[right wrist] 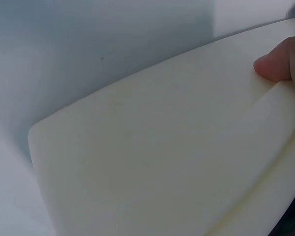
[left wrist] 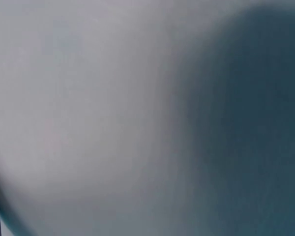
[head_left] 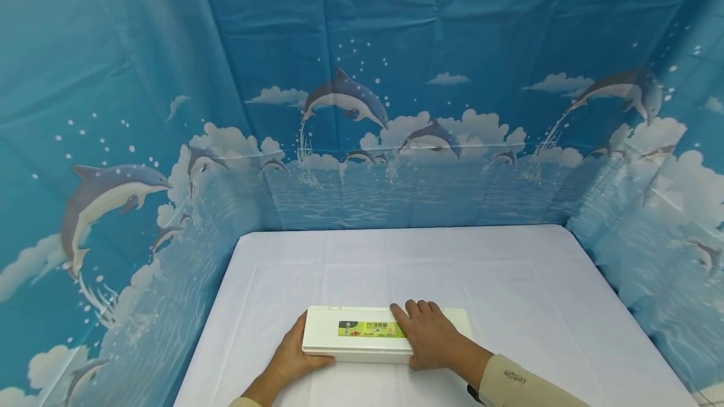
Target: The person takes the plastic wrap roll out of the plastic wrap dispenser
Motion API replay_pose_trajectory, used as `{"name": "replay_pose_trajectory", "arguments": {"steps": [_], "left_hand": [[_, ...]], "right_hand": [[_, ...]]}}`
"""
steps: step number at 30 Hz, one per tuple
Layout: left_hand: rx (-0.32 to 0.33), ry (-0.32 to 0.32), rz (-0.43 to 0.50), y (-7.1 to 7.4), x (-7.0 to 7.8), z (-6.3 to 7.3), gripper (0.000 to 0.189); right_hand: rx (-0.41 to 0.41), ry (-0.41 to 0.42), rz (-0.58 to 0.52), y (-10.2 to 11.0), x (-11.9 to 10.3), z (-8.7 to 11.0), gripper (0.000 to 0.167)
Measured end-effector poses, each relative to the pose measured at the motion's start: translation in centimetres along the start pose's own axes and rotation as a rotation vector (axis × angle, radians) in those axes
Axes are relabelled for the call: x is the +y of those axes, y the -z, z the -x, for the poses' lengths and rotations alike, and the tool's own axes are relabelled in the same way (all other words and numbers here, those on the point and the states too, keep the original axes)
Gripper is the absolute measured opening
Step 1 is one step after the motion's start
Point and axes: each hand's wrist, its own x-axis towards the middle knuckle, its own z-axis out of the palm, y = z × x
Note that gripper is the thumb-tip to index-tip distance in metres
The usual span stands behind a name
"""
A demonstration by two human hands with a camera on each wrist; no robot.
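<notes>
A long white cling film box [head_left: 373, 355] with a yellow-green label [head_left: 370, 330] lies on the table near its front edge, lid down. My left hand [head_left: 291, 350] grips its left end, the thumb along the near side. Over the right part of the lid lies my right hand [head_left: 432, 338], holding the box from above with fingers toward the far edge. In the right wrist view the box's smooth white surface [right wrist: 137, 137] fills most of the picture, and a fingertip [right wrist: 275, 64] rests on it. The left wrist view is too blurred to make anything out.
A white cloth [head_left: 396, 262] covers the table, with faint fold lines. Blue curtains [head_left: 362, 193] printed with dolphins, clouds and water hang behind the table and along its left and right sides.
</notes>
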Motion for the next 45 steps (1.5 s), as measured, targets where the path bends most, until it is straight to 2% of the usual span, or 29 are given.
{"name": "replay_pose_trajectory", "arguments": {"steps": [10,18,24,29,32,38,45], "left_hand": [[-0.013,0.030,0.028,0.1,0.5,0.0,0.125],[-0.011,0.049,0.034,-0.1,0.4,0.0,0.127],[-0.014,0.055,0.060,-0.2,0.3,0.0,0.127],[-0.013,0.047,0.050,-0.2,0.2,0.1,0.128],[-0.015,0.060,0.059,-0.2,0.2,0.1,0.129],[-0.025,0.058,0.071,-0.2,-0.1,0.1,0.129],[-0.008,0.061,0.046,0.0,0.0,0.2,0.129]], "right_hand": [[-0.033,0.004,-0.007,0.8,-0.2,-0.2,0.099],[-0.101,-0.010,0.069,1.6,-0.6,-0.3,0.106],[-0.172,-0.040,0.072,1.7,-0.7,-0.8,0.111],[-0.198,-0.049,0.071,1.9,-0.6,-1.2,0.115],[-0.216,-0.044,0.030,2.1,-0.5,-1.4,0.115],[-0.271,-0.066,-0.078,2.7,-0.1,-2.0,0.101],[-0.281,-0.063,-0.095,2.6,-0.1,-2.0,0.102]]}}
